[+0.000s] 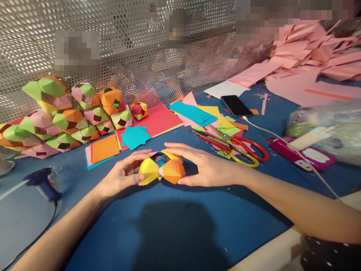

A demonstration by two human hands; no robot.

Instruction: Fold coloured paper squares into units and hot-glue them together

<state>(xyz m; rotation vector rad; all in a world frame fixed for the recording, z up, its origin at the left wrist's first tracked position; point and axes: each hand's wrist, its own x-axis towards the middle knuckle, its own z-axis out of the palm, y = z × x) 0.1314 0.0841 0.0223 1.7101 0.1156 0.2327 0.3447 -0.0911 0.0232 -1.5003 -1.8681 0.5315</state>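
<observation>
A folded paper ball [172,171] in yellow, orange, pink and blue sits low over the blue table [180,226], between my two hands. My left hand [126,171] grips its yellow side, thumb in front and fingers over the top. On the orange side, my right hand [199,165] has its thumb low and its fingers along the top edge. An opening at the ball's upper middle shows blue paper inside. Just behind lie blue paper squares [134,137] and a stack of orange squares [105,148].
Finished paper balls [67,120] are piled at the back left against a perforated metal panel [121,37]. A glue gun [43,182] lies at left. Scissors [251,148], a phone [236,105], a purple power strip [304,154] and pink paper [304,67] occupy the right.
</observation>
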